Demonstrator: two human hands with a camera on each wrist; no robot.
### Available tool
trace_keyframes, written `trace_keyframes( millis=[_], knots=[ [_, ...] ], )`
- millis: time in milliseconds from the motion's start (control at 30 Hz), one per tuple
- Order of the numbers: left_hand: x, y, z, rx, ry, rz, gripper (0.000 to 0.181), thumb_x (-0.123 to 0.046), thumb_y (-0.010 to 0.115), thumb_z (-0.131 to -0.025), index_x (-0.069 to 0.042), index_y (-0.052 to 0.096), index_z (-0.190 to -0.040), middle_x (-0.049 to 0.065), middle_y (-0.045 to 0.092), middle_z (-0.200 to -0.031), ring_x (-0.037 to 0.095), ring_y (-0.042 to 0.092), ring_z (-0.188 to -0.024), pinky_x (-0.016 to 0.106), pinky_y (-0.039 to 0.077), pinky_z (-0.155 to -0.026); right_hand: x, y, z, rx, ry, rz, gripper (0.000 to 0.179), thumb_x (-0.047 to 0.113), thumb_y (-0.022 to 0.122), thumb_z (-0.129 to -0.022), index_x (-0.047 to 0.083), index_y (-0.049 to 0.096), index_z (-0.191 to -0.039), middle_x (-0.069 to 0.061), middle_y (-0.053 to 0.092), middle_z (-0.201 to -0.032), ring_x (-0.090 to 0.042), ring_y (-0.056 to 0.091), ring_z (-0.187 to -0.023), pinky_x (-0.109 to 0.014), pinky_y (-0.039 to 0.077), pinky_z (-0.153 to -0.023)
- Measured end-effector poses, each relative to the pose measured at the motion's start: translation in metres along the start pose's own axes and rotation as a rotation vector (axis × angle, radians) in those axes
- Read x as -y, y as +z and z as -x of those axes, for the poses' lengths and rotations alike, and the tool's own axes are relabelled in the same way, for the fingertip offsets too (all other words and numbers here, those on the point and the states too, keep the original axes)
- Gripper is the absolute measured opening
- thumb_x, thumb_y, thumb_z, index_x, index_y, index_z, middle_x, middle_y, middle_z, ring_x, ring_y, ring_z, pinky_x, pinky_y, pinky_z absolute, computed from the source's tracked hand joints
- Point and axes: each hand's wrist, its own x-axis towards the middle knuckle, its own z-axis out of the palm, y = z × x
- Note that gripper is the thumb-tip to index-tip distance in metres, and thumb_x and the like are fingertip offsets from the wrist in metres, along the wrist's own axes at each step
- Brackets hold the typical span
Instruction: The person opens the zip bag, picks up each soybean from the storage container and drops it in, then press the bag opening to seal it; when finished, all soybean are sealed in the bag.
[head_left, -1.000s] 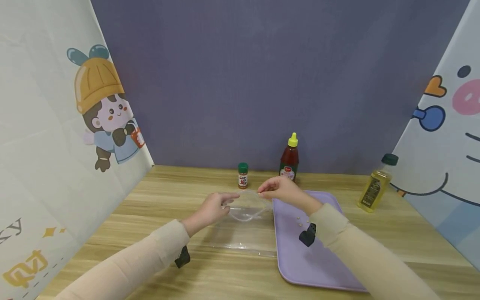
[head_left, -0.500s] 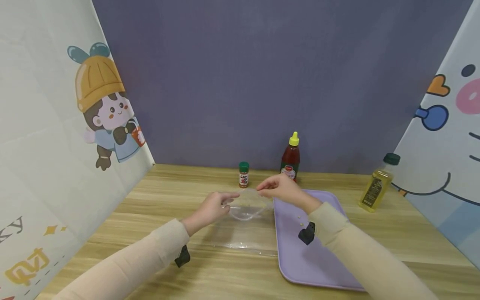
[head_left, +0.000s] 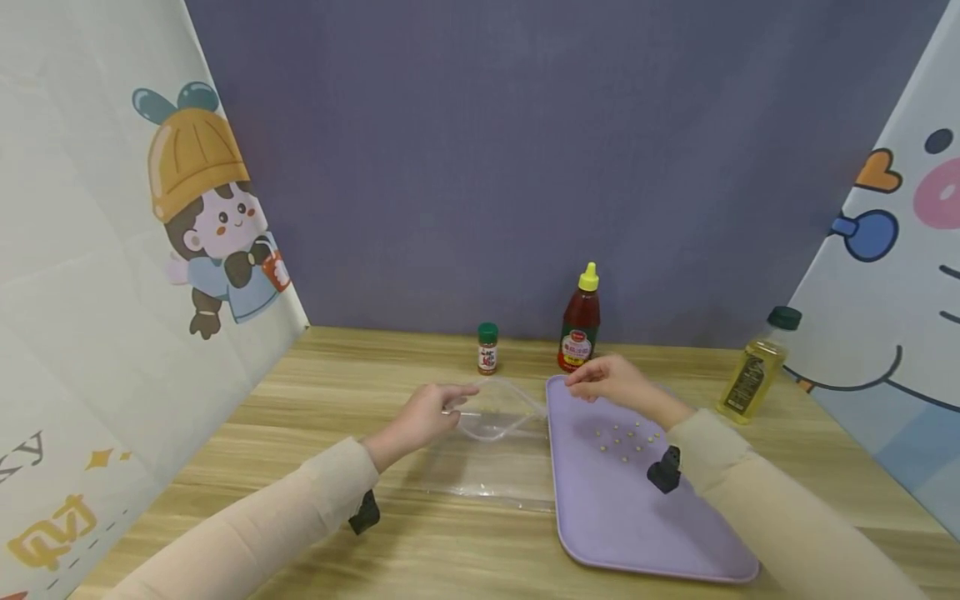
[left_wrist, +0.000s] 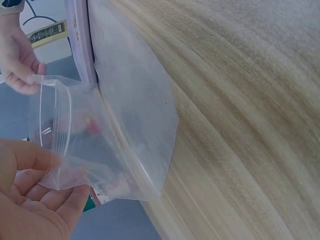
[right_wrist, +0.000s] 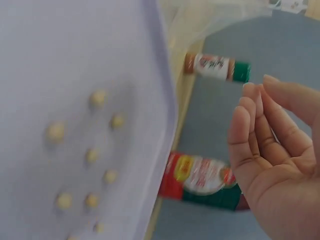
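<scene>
My left hand (head_left: 431,417) pinches the rim of a clear zip bag (left_wrist: 132,100), with the thumb on one side and fingers on the other. The bag's mouth gapes and its lower part lies on the table beside the tray. My right hand (head_left: 618,385) is over the far end of the lilac tray (head_left: 600,517), apart from the bag. Its fingers (right_wrist: 241,125) are loosely bent, thumb near the index tip, with nothing visible between them. Several small round pale-yellow pieces like soybeans (right_wrist: 64,201) lie scattered on the tray. No pieces are visible inside the bag.
Behind the bag stands a small green-capped spice jar (head_left: 487,350). A red sauce bottle (head_left: 580,329) with a yellow cap is behind the tray, close to my right hand. At the right, an oil bottle (head_left: 752,375) stands upright. A dark cloth wall (head_left: 450,167) rises along the back.
My right hand has let go of the bag's rim and moved right over the tray. More of the scattered pieces now show. My left hand has stayed in place.
</scene>
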Motion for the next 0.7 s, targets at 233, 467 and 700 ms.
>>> trace_keyframes(
  millis=[233,467,700],
  knots=[
    [0.001,0.0,-0.001,-0.006,0.026,-0.019,0.051,0.013,0.055,-0.079,-0.002,0.061,-0.128,0.017,0.06,-0.133,0.035,0.059,-0.119,0.017,0.042,-0.047,-0.027,-0.02,0.011,-0.002,0.062,0.035,0.033,0.015,0.068,-0.089,-0.01,0.066,-0.111,-0.011,0.072,-0.09,-0.013,0.062,-0.074,-0.039,0.057,-0.073],
    [0.0,0.001,-0.001,0.003,-0.007,-0.047,0.051,0.01,0.056,-0.081,-0.005,0.06,-0.13,0.017,0.061,-0.132,0.011,0.049,-0.054,0.014,0.037,-0.042,-0.046,-0.035,0.026,0.016,0.117,0.071,0.031,0.008,0.066,-0.089,-0.01,0.064,-0.114,-0.024,0.069,-0.108,-0.016,0.063,-0.086,-0.032,0.055,-0.076],
    [-0.001,0.001,-0.001,0.01,-0.01,-0.052,0.051,0.01,0.056,-0.082,-0.005,0.06,-0.13,0.017,0.061,-0.132,0.017,0.06,-0.076,0.016,0.039,-0.044,-0.072,-0.046,0.037,0.042,0.134,0.067,0.035,0.001,0.069,-0.083,-0.016,0.061,-0.113,-0.023,0.07,-0.101,-0.008,0.06,-0.084,-0.021,0.051,-0.071]
  ],
)
